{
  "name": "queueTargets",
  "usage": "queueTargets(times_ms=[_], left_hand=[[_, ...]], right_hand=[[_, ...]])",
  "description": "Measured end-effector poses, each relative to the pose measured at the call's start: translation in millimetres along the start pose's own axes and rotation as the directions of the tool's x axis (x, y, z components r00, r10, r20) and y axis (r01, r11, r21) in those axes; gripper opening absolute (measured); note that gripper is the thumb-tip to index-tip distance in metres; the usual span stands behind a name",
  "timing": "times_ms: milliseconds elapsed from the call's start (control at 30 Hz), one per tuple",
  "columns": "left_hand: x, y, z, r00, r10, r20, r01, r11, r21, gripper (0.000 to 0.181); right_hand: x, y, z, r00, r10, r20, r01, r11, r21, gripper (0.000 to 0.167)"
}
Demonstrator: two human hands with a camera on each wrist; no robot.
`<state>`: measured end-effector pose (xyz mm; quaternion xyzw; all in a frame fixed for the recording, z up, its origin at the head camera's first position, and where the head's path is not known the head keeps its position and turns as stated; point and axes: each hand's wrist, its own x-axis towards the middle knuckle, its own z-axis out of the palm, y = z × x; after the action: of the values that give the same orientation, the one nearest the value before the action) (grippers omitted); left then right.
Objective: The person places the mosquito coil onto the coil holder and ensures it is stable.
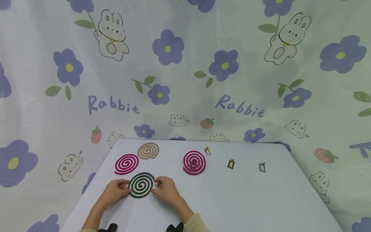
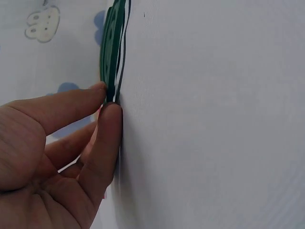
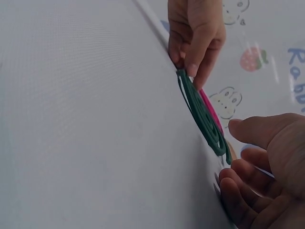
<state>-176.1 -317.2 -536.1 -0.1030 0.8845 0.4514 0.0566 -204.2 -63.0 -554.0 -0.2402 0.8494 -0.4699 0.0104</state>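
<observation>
A dark green flat spiral (image 1: pixel 141 185) lies near the front left of the white table. At its left edge, my left hand (image 1: pixel 116 192) pinches it between thumb and fingers; the left wrist view shows the green spiral (image 2: pixel 111 52) edge-on above that hand (image 2: pixel 62 152). My right hand (image 1: pixel 168 192) is at the right edge with thumb and fingers parted. The right wrist view has the right hand (image 3: pixel 267 167) beside the spiral's (image 3: pixel 202 114) loose end, its thumb apart from it; whether a fingertip touches is unclear. The left hand (image 3: pixel 198 36) holds the far end.
Behind are a magenta spiral (image 1: pixel 127 164) and a tan spiral (image 1: pixel 148 150). A deep pink spiral (image 1: pixel 194 163) with a small piece at its centre lies mid-table. Further right are small frame-shaped pieces: multicoloured (image 1: pixel 207 151), gold-brown (image 1: pixel 231 164) and silver-grey (image 1: pixel 262 167). A patterned curtain (image 1: pixel 185 77) hangs behind.
</observation>
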Motion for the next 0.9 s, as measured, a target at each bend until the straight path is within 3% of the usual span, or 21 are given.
queueTargets(times_ms=[400, 900], left_hand=[[-2.2, 8.5, 10.2, 1.0, 0.0, 0.007, 0.0, 1.0, 0.0, 0.047], [-1.1, 5.4, 14.9, 1.0, -0.007, -0.003, 0.006, 1.0, -0.013, 0.049]], right_hand=[[-4.4, 2.6, -0.4, 1.0, -0.005, -0.01, 0.004, 0.995, -0.103, 0.037], [-3.7, -6.7, 9.4, 0.996, 0.084, -0.015, -0.084, 0.963, -0.255, 0.06]])
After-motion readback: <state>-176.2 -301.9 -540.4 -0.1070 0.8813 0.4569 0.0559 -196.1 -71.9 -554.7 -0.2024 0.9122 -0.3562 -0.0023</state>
